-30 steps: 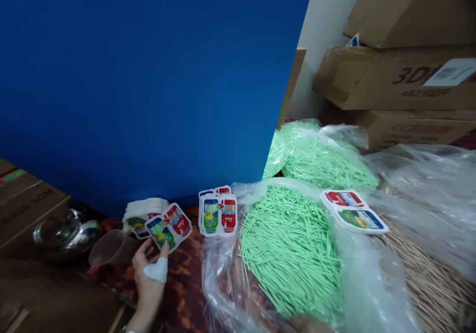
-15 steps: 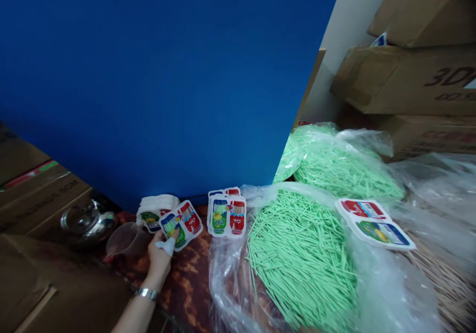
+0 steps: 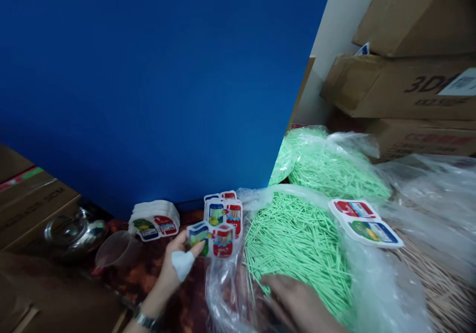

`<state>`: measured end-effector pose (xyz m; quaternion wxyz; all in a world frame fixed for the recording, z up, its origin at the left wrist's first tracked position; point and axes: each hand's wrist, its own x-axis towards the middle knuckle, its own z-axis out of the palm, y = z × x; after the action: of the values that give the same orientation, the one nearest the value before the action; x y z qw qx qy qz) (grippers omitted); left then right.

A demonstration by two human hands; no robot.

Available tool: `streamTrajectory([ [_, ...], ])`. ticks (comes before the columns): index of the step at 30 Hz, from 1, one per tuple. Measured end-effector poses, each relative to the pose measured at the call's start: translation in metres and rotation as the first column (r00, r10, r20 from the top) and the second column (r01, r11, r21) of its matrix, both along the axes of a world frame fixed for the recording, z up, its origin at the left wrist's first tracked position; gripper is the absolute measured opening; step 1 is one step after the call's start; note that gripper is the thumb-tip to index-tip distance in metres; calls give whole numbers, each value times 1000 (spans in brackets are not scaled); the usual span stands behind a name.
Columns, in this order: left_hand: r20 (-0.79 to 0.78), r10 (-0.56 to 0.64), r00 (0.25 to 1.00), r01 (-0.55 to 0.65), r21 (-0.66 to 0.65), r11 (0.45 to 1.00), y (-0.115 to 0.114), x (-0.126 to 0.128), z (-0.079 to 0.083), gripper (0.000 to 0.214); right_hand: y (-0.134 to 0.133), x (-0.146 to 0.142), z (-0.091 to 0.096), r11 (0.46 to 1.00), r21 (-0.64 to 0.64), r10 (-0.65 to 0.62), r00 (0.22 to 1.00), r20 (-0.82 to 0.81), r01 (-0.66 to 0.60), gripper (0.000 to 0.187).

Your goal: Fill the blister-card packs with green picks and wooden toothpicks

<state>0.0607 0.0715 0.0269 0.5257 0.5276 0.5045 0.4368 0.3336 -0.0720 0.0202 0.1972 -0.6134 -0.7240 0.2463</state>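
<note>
My left hand [image 3: 180, 263], with a white patch at the thumb and a metal watch [image 3: 146, 319] on the wrist, is closed on a flat twin pack [image 3: 222, 241] printed with a green-blue and a red can. Just behind it, similar packs [image 3: 233, 213] overlap on the clear plastic bag's edge. To the left stands a stack of packs [image 3: 154, 216]. My right hand [image 3: 288, 293], smeared by motion, is over the near part of a heap of thin green sticks [image 3: 305, 238] in an opened clear bag. Whether its fingers hold any sticks is hidden.
Another twin pack [image 3: 366, 224] lies on plastic at the right, above brown sticks [image 3: 435, 268]. A second bag of green sticks [image 3: 334, 169] is behind. A blue panel [image 3: 167, 85] rises ahead. Cardboard boxes [image 3: 401, 87] flank the table; a clear scoop [image 3: 117, 248] and metal lid [image 3: 74, 231] are left.
My left hand has carried the twin pack rightward, away from the stack. My right hand has come in from the bottom edge over the green sticks. The view has shifted slightly.
</note>
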Motion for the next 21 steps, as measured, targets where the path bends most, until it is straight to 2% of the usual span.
streamTrajectory([
  [2, -6, -90, 996, 90, 37, 995, 7, 24, -8, 38, 38, -11, 17, 1000, 1, -12, 994, -106, 12, 30],
  [4, -14, -114, 993, 115, 62, 991, 16, 43, -19, 37, 76, -22, 20, 994, 27, -99, 984, -150, 105, 39],
  [8, -105, -88, 991, 100, 117, 988, 29, 57, -36, 29, 129, -34, -5, 949, 68, -292, 940, -173, 308, 56],
  [12, -235, 41, 971, 10, 211, 977, 33, 50, -39, 26, 147, -38, -23, 943, -40, -331, 927, -177, 330, 59],
  [15, -348, 166, 923, -55, 308, 950, 41, 44, -42, 64, 150, -41, -24, 941, -66, -339, 925, -171, 333, 55],
  [17, -406, 188, 894, -47, 332, 942, 49, 42, -46, 86, 152, -43, -24, 939, -47, -343, 925, -161, 340, 54],
  [19, -387, 159, 908, -41, 295, 955, 55, 41, -52, 92, 153, -44, -25, 937, -27, -349, 925, -152, 349, 55],
  [21, -283, 139, 949, -75, 225, 972, 59, 42, -58, 92, 154, -45, -26, 934, -37, -355, 921, -162, 354, 59],
])
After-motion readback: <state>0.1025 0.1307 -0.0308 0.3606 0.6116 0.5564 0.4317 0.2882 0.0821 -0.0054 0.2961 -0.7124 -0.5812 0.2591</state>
